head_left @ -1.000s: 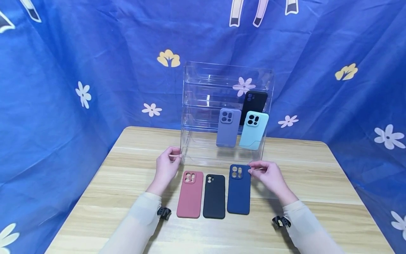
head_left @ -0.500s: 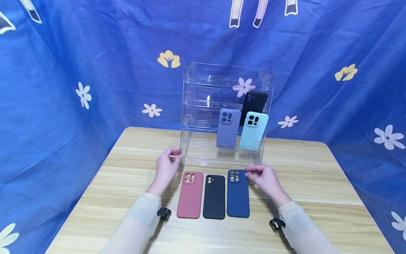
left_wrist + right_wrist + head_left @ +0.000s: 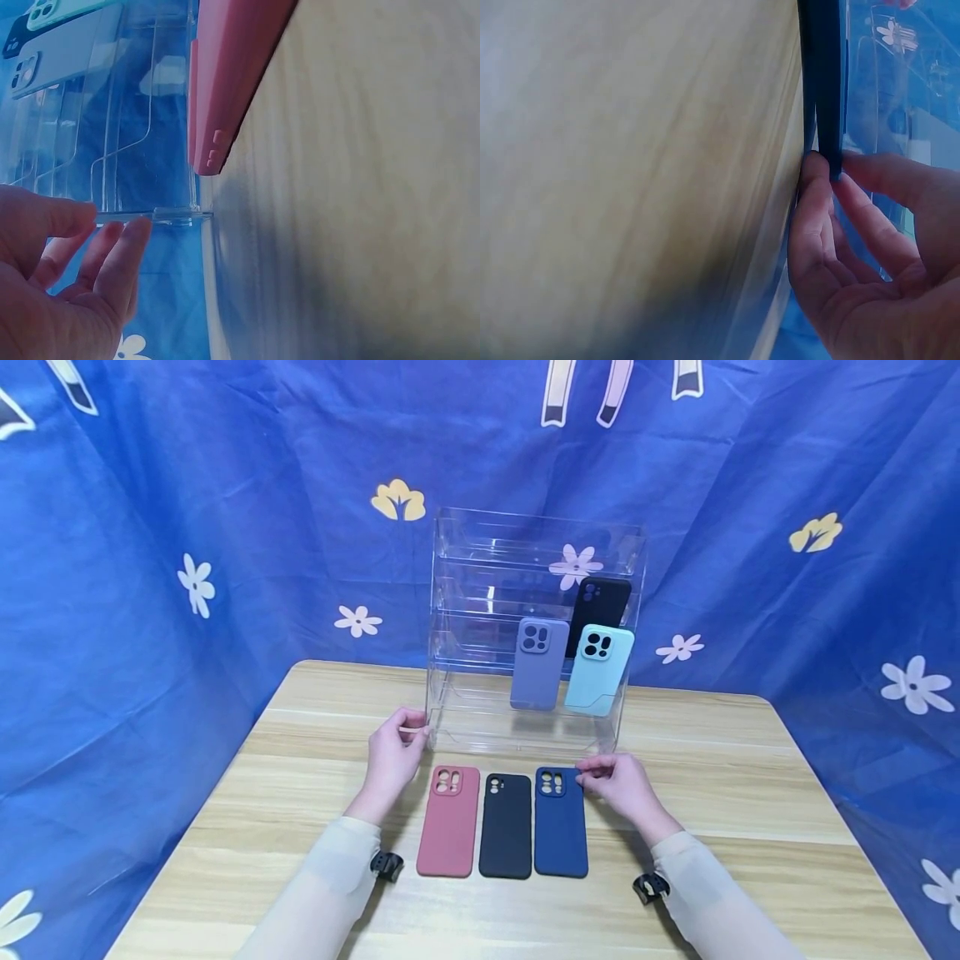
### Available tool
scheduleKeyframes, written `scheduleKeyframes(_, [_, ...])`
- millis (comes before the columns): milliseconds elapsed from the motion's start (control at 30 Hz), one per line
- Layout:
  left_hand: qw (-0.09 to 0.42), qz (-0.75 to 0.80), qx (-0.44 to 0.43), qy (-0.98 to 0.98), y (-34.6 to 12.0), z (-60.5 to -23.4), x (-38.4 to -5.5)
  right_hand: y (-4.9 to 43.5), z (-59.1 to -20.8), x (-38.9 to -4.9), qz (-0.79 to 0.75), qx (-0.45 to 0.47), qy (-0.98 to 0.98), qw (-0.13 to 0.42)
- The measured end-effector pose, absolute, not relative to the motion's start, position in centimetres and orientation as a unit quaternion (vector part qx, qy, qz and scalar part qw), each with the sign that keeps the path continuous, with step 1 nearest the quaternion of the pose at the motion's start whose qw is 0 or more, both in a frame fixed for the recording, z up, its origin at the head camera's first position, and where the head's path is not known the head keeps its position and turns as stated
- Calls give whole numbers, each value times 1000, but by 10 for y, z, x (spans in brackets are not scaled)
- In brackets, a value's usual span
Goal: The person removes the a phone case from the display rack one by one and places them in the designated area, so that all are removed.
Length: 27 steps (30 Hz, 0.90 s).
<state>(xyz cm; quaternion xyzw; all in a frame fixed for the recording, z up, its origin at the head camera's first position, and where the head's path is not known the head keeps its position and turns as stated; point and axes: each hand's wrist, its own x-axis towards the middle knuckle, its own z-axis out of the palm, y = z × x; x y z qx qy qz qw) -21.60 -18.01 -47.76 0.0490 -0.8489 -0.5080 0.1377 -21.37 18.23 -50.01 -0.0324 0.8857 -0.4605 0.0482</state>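
Observation:
My left hand (image 3: 394, 756) pinches the lower left side edge of a clear acrylic display stand (image 3: 468, 723); the left wrist view has thumb and fingers on either side of its thin panel (image 3: 176, 215). At the upper right corner of a dark blue phone case (image 3: 561, 835), my right hand (image 3: 621, 787) holds on with thumb and fingertips, and the right wrist view has the case's edge (image 3: 827, 82) between them. This case lies right of a black phone case (image 3: 506, 835) and a pink phone case (image 3: 448, 828), the three in a row before the stand.
In the stand's right part lean a lavender phone case (image 3: 536, 681), a light blue phone case (image 3: 597, 677) and, higher behind, another black case (image 3: 606, 600). The wooden table (image 3: 300, 760) ends at a blue flowered curtain (image 3: 300, 527).
The dark blue case has come down toward me and slightly left with my right hand, its lower end nearly level with the black case's. The left hand keeps its place on the stand.

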Motion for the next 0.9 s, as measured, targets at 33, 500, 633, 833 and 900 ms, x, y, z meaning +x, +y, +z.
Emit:
scheduleKeyframes(33, [138,-507,49,-849,-180,-478,-216,182,-500,-214,-460,-29,886,49])
scheduleKeyframes(500, [140,-510,46,-848,-180,-478,-216,177,-495,-216,-399,-41,916,32])
scheduleKeyframes(633, [140,-509,47,-848,-181,-479,-217,177,-496,-216,-397,-47,916,27])
scheduleKeyframes(833, [143,-502,49,-852,-181,-481,-218,176,-494,-212,-398,-51,916,16])
scheduleKeyframes(900, [143,-502,48,-852,-181,-481,-218,176,-492,-211,-399,-49,916,15])
